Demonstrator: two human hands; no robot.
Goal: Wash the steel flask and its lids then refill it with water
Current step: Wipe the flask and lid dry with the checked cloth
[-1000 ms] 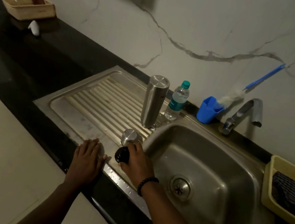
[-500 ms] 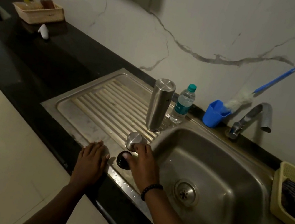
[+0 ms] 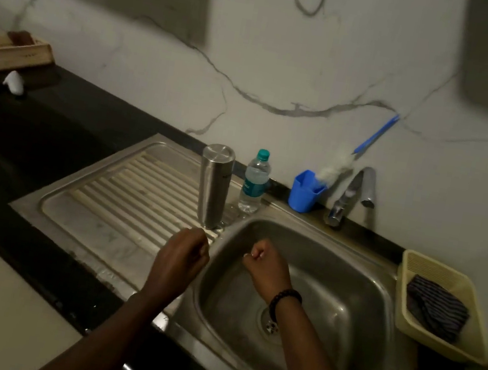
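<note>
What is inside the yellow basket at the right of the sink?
In the yellow basket lies a dark striped cloth, crumpled. What is under the cloth cannot be seen.

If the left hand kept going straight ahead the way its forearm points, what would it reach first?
Most likely the upturned steel flask standing on the ribbed draining board. The left hand hovers just in front of its base, fingers curled; depth is hard to judge from one view.

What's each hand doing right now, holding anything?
Left hand: fingers curled into a fist above the drainboard edge; whether it holds anything cannot be told.
Right hand: curled over the sink basin; contents cannot be told.
</note>
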